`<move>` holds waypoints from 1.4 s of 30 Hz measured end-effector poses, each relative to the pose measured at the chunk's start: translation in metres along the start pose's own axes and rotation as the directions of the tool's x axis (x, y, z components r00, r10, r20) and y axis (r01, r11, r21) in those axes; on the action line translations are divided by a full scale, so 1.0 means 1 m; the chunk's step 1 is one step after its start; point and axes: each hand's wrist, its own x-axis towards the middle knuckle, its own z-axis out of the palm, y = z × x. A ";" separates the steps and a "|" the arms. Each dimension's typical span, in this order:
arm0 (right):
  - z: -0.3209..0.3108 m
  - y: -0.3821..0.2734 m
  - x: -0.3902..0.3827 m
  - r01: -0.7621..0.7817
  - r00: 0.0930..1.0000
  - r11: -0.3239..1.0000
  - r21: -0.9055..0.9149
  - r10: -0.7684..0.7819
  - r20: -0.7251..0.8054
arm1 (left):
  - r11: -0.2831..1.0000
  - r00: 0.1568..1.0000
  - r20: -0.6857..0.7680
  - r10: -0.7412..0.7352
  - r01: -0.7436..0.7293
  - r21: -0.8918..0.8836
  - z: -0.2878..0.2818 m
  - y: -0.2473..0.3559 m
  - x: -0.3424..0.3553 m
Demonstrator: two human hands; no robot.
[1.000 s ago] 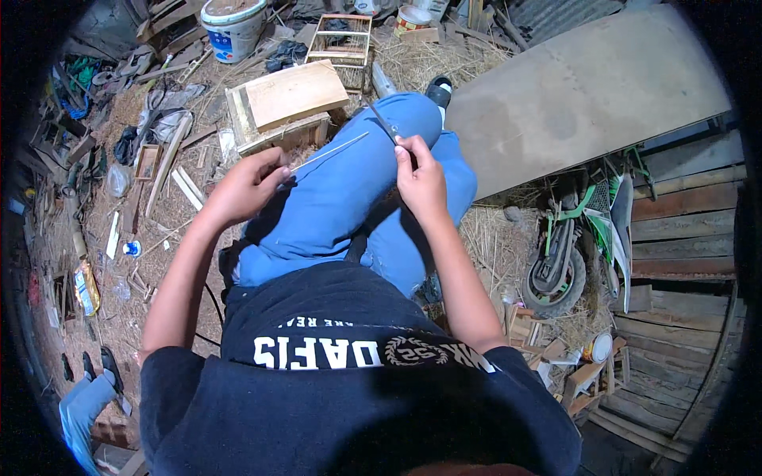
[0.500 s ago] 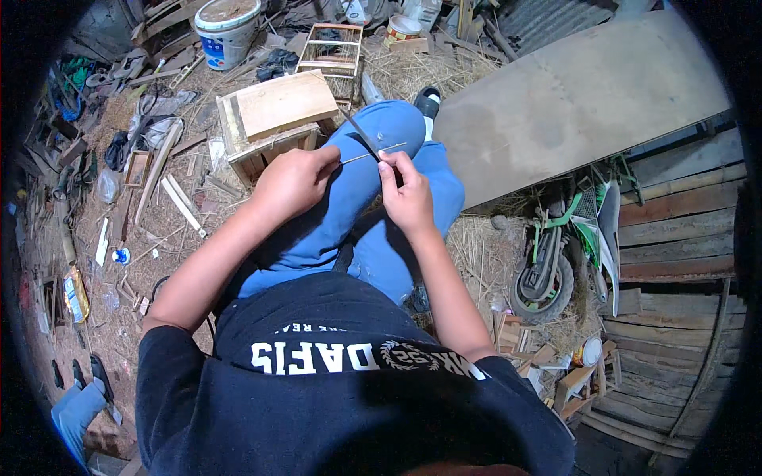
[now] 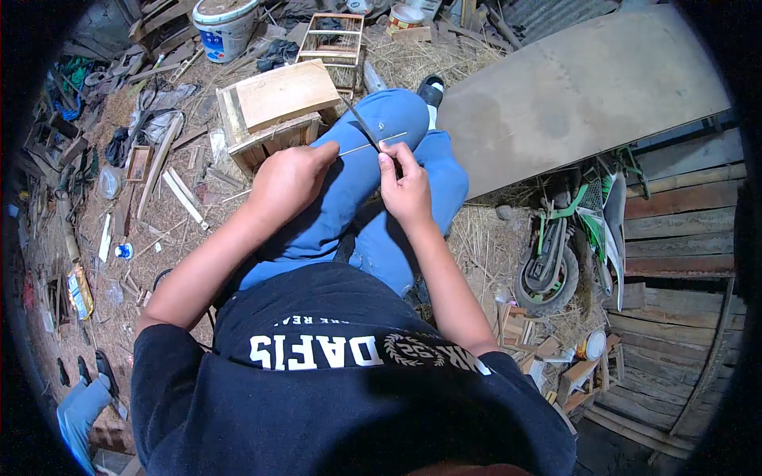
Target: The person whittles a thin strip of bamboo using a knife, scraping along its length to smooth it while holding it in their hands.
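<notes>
My left hand [image 3: 292, 184] is closed over my thigh, pinching one end of a thin, straight stick [image 3: 359, 149]. The stick slants up to the right, crossing the blue trousers [image 3: 373, 119]. A dark, narrow blade [image 3: 359, 118] meets it at the fingertips of my right hand [image 3: 408, 184]. Those fingers are closed on the blade's lower end, and the stick's far tip sticks out beyond them. Whether the blade has a handle is hidden by the hand.
Just beyond my left hand stands a wooden box [image 3: 238, 143] with a pale board [image 3: 287, 95] on top. Behind it are a slatted wooden cage [image 3: 332, 51] and a white bucket [image 3: 225, 36]. A broad panel [image 3: 571, 103] and a small motorbike [image 3: 556, 258] are on the right.
The view has shifted slightly. Both hands keep their hold, and the stick and blade stay crossed in nearly the same place over my leg.
</notes>
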 end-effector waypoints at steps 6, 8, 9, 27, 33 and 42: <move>0.000 -0.004 0.001 0.020 1.000 0.998 -0.066 -0.021 -0.004 | 1.000 0.999 0.037 0.007 -0.007 0.011 0.000 -0.006 0.001; 0.003 -0.009 0.000 0.019 1.000 0.995 -0.095 -0.020 -0.012 | 1.000 1.000 0.026 0.013 -0.014 0.018 -0.002 -0.009 -0.004; 0.003 -0.011 -0.001 0.013 1.000 0.994 -0.106 -0.014 -0.013 | 1.000 1.000 0.024 0.015 -0.015 0.013 -0.001 -0.011 -0.006; 0.010 0.014 -0.011 -0.043 0.992 0.993 0.106 0.055 -0.114 | 0.996 0.996 -0.050 -0.072 0.069 -0.060 -0.031 -0.026 -0.057; 0.009 -0.006 -0.006 0.066 0.991 0.995 0.071 -0.057 -0.120 | 0.994 1.000 -0.001 -0.011 0.011 -0.106 -0.012 -0.015 -0.016; 0.000 -0.027 -0.003 -0.019 1.000 0.993 -0.116 0.022 0.023 | 0.998 1.000 0.000 0.006 -0.006 -0.058 0.006 -0.009 0.003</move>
